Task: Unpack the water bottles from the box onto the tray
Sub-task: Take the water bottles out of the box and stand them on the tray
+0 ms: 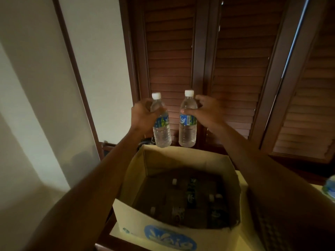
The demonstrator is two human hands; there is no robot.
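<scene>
Both my arms reach out above an open cardboard box [137,212] with a blue logo on its near wall. My left hand [142,114] grips the shoulder of a clear water bottle [161,132] with a white cap and blue-green label, tilted a little. My right hand [208,111] holds a second, upright water bottle [187,132] by its upper part. Both bottles hang in the air over the box's far edge. Deep in the dark box lie several more bottles [190,198], only caps and labels showing. No tray is in sight.
Dark wooden louvred doors [235,69] stand close behind the box. A pale wall [36,87] fills the left side. At the right edge, part of another bottle [330,187] shows on a light surface. A dark wooden edge [116,245] runs under the box.
</scene>
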